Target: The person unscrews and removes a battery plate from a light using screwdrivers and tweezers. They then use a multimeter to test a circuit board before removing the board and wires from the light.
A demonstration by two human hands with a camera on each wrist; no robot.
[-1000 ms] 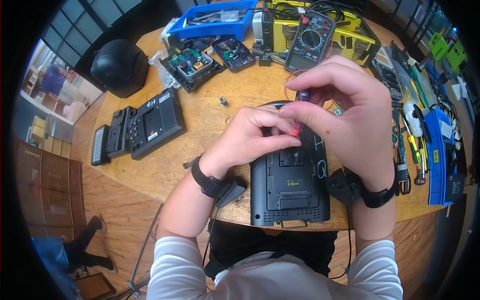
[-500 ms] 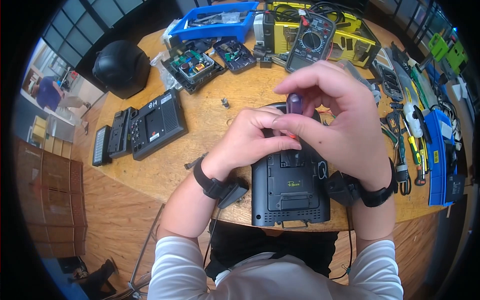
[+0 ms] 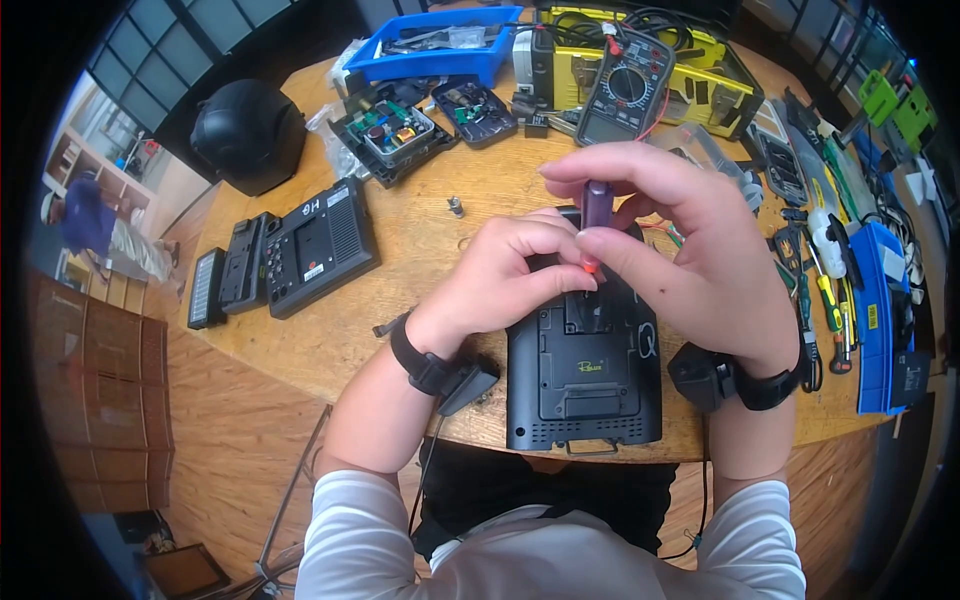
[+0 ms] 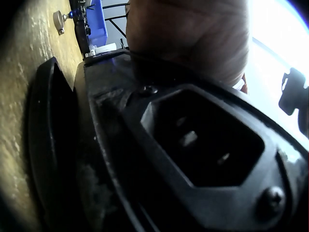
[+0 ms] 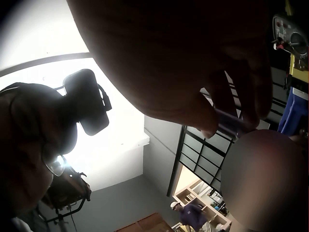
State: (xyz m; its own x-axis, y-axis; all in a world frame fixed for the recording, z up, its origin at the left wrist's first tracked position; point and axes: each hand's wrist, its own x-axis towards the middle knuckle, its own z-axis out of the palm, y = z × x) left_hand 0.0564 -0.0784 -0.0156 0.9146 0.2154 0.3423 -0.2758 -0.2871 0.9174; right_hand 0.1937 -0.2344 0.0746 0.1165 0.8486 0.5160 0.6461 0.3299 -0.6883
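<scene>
A screwdriver (image 3: 597,208) with a see-through purple handle and a red collar stands upright over a black device casing (image 3: 520,385). My right hand (image 3: 690,245) pinches its handle between thumb and fingers; in the right wrist view the same hand (image 5: 183,63) is dark. Lower down, my left hand (image 3: 500,275) has thumb and forefinger at the collar, pinching around the shaft, and hides part of the casing. The screwdriver's tip is out of sight. In the left wrist view, the casing's side shows a recessed power socket (image 4: 251,140) with a screw (image 4: 274,197) beside it.
Left on the wooden table (image 3: 420,225) lie another black device (image 3: 325,250) and a small metal part (image 3: 456,206). Opened circuit housings (image 3: 395,135), a blue bin (image 3: 435,65) and a multimeter (image 3: 622,95) stand behind. Hand tools (image 3: 832,300) line the right side.
The right hand's fingers have shifted around the screwdriver handle, which now stands more upright. The left hand keeps its place at the collar. A person in the background has moved.
</scene>
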